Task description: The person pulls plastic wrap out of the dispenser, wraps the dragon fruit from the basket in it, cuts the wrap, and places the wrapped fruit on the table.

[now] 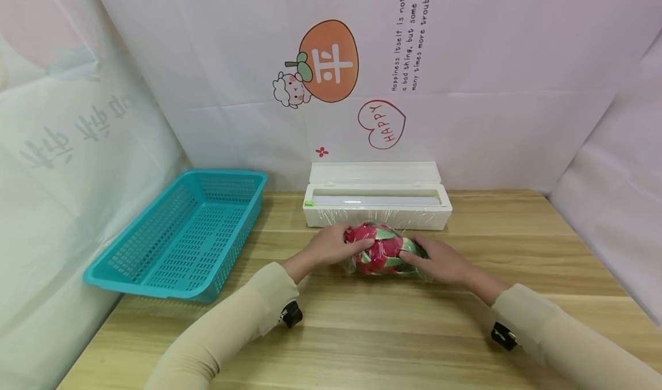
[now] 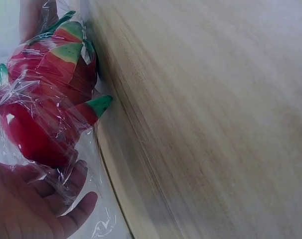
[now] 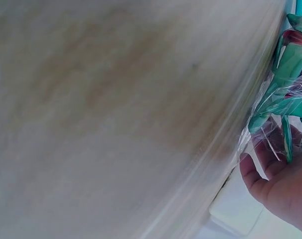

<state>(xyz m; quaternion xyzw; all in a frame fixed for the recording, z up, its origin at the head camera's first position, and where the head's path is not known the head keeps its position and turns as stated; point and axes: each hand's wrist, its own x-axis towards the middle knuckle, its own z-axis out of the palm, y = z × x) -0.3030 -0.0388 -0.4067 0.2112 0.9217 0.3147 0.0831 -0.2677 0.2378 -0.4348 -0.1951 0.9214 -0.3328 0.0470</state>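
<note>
Both hands hold a red dragon fruit (image 1: pixel 381 255) with green scale tips, close over the wooden table. Clear cling film (image 2: pixel 29 89) covers it in wrinkled folds. My left hand (image 1: pixel 331 245) grips its left end, the thumb lying across the front. On the other end, my right hand (image 1: pixel 441 259) holds the green-tipped side, thumb in front and fingers behind. The left wrist view shows the fruit's rounded red base beside the left fingers (image 2: pixel 66 204). Film stretches from the fruit up toward a white cling film box (image 1: pixel 377 217) just behind it.
The box's lid (image 1: pixel 374 173) stands open against the back wall sheet, a roll (image 1: pixel 377 200) inside and a small green tab at its left end. A turquoise perforated basket (image 1: pixel 227 263) sits at the table's left. Printed white sheets enclose the back and sides.
</note>
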